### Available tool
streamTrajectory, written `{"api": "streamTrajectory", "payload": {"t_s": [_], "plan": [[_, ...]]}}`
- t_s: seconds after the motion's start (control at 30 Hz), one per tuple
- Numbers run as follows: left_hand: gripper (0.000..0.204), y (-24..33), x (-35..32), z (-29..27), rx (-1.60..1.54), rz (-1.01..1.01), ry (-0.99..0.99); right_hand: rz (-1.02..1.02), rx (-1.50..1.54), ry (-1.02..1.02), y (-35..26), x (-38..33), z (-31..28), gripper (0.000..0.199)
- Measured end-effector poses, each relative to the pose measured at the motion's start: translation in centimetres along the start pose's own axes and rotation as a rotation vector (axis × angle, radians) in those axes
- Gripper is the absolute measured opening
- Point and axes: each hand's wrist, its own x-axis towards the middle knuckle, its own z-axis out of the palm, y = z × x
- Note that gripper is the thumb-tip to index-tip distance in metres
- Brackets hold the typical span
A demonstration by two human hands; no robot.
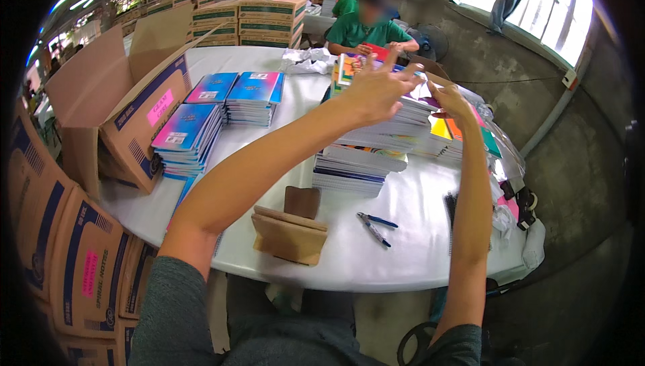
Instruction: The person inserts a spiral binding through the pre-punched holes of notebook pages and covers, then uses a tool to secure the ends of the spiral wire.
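On the near side of the tall notebook stack [390,139], a folded piece of brown cardboard [290,242] stands on the white table [410,268]. Pliers [374,227] lie in front of the stack too, their handles apart. The stack rises near the middle of the table, its layers unevenly set. Over its top reaches the left hand [379,94], fingers spread and loose; whether it touches the notebooks is unclear. At the stack's upper right side, the right hand [455,104] has its fingers bent; what they grasp, if anything, cannot be told. Colourful notebooks [443,129] lie just right of the stack. To its left are piles of blue and pink notebooks [189,127], and farther left an open box [138,121]. Behind the stack is a person in a green shirt [376,33]; closed boxes [270,20] are piled beyond it to the left.
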Motion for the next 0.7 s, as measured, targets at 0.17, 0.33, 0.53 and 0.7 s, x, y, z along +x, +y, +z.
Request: {"api": "streamTrajectory", "payload": {"t_s": [0.17,0.33,0.53,0.7], "plan": [[0.070,1.2,6.0,3.0,0.028,0.039,-0.292,-0.126,0.591,0.230,4.1,-0.7,3.0,0.043],[0.060,1.7,8.0,3.5,-0.083,-0.018,-0.492,-0.151,0.714,0.268,7.0,-4.6,3.8,0.037],[0.058,-1.1,8.9,3.6,-0.272,0.116,-0.366,-0.243,0.754,0.279,5.9,-6.8,3.5,0.033],[0.059,-1.2,9.3,3.7,-0.349,0.127,-0.390,-0.383,0.629,0.281,4.5,-7.0,4.2,0.027]]}}
